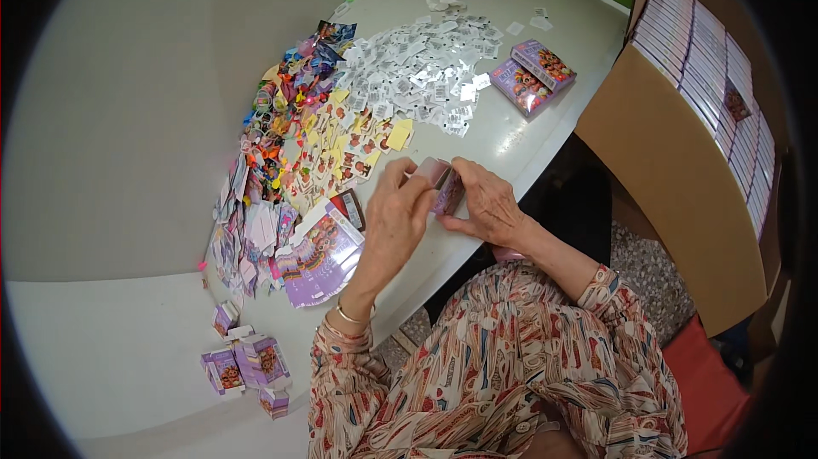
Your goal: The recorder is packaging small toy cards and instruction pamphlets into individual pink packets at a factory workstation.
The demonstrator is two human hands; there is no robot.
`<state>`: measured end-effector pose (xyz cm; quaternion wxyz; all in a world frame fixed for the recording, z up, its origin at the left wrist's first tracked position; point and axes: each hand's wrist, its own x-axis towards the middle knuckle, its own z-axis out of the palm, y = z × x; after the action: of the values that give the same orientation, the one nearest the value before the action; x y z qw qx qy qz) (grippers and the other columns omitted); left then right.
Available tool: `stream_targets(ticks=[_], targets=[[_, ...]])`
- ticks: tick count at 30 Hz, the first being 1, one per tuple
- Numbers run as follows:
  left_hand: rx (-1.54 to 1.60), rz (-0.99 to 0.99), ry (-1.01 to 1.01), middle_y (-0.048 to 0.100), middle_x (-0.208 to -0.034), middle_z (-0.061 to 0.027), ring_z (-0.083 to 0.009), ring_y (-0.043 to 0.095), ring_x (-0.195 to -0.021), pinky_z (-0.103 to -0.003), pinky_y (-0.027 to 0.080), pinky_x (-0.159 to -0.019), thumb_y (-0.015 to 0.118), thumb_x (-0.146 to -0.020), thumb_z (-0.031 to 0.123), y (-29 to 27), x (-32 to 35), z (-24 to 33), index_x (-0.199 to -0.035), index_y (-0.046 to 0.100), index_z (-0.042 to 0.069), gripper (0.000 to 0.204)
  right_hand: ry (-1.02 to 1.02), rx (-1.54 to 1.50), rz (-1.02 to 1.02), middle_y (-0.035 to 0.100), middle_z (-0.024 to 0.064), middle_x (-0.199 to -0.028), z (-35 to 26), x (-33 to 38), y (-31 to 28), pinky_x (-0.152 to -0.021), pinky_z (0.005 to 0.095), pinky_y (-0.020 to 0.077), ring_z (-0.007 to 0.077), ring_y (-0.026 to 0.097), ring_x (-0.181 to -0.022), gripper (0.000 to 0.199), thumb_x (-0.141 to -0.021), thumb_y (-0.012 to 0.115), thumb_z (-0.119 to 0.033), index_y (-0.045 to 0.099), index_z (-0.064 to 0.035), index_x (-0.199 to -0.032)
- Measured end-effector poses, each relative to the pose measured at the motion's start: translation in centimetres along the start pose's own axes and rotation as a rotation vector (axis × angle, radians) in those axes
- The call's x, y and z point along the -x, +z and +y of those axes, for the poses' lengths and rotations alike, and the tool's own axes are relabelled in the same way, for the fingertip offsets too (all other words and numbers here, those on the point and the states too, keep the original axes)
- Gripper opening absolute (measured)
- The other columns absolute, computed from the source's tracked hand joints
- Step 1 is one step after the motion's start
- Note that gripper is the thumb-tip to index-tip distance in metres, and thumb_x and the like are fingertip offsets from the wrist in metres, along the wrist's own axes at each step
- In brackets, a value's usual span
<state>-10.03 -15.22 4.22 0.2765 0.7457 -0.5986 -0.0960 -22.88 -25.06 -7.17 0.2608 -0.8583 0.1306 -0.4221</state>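
Note:
Both my hands hold one small purple cardboard box (pixel 443 186) above the near edge of the white table (pixel 128 348). My left hand (pixel 394 219) pinches its open top flap from the left. My right hand (pixel 487 202) grips the box's right side and underside. Just left of my hands lie flat purple box blanks (pixel 319 259) and a spread of yellow and orange printed cards (pixel 345 148).
A heap of small white printed slips (pixel 417 75) covers the table's far middle, with colourful small toys (pixel 285 92) to its left. Two filled purple boxes (pixel 532 75) lie at the right edge. Several assembled boxes (pixel 247 365) stand near left. A large carton (pixel 682 161) of packed boxes stands right.

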Motion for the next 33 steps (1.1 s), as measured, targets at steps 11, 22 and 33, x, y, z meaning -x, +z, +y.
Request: stream_targets(ticks=[11,22,33], targets=[[1.031,0.146,-0.496,0.064,-0.097,-0.0064,-0.0122,0.061,-0.087,-0.026,0.049,-0.078,0.059,-0.094,0.011,2.2,3.9,-2.8,-0.114,0.056,-0.002,0.025,0.105,-0.029,-0.279,0.052,0.0158,-0.109,-0.4,-1.7,-1.7,-0.068,0.0413,0.0508,0.0352,0.059,-0.089,0.093,-0.063,0.083,-0.024,0.027,-0.0063,-0.135],[0.788,0.006,-0.347,0.064,-0.11,-0.0093,-0.0141,0.061,-0.094,-0.026,0.047,-0.084,0.061,-0.091,0.007,2.7,2.6,-2.1,-0.116,0.06,-0.002,0.027,-0.019,-0.053,-0.215,0.048,0.02,-0.122,-0.4,-1.8,-1.6,-0.077,0.0418,0.0521,0.0394,0.057,-0.099,0.09,-0.065,0.082,-0.021,0.027,-0.0055,-0.135],[0.45,0.294,-0.186,0.067,-0.108,-0.0183,-0.021,0.066,-0.095,-0.031,0.051,-0.082,0.061,-0.091,0.009,3.5,2.6,0.5,-0.116,0.063,-0.001,0.028,0.086,-0.162,-0.118,0.052,0.0217,-0.102,-0.9,-1.6,-1.2,-0.079,0.045,0.0476,0.0404,0.054,-0.094,0.085,-0.062,0.077,-0.018,0.031,0.0036,-0.13]])
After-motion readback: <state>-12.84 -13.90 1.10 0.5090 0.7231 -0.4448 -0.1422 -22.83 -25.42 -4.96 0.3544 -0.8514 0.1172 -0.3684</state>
